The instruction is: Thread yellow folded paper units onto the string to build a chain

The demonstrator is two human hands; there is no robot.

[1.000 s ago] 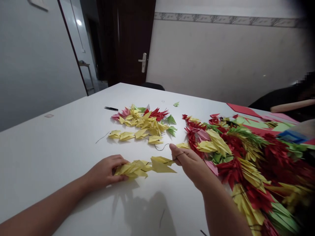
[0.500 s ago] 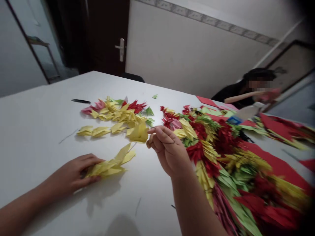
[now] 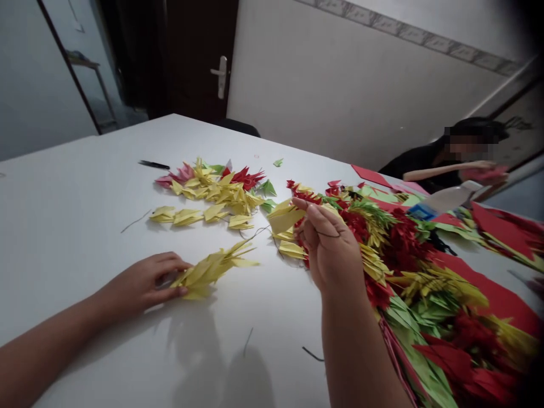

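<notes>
My left hand [image 3: 155,277] is closed around the near end of a bunch of yellow folded paper cranes [image 3: 208,272], their points toward the right. A dark thread [image 3: 260,230] runs from the bunch toward my right hand [image 3: 329,241]. Between the thumb and forefinger of that hand is a single yellow paper crane [image 3: 284,218], raised above the table. Whether a needle is also in the pinch is hidden. Beyond my hands lie a row of loose yellow cranes [image 3: 187,217] and a heap of yellow ones [image 3: 229,192], with red, pink and green cranes at its edges.
Strings of red, yellow and green cranes [image 3: 442,283] cover the right side of the white table [image 3: 106,198]. A plastic bottle [image 3: 444,201] lies tilted among red paper sheets [image 3: 488,277]. Dark tweezers [image 3: 153,165] rest at the back left. Another person [image 3: 433,161] sits far right.
My right hand has moved right and slightly up with the yellow crane, drawing away from the bunch. My left hand has shifted a little right and up, still on the bunch. The view has tilted.
</notes>
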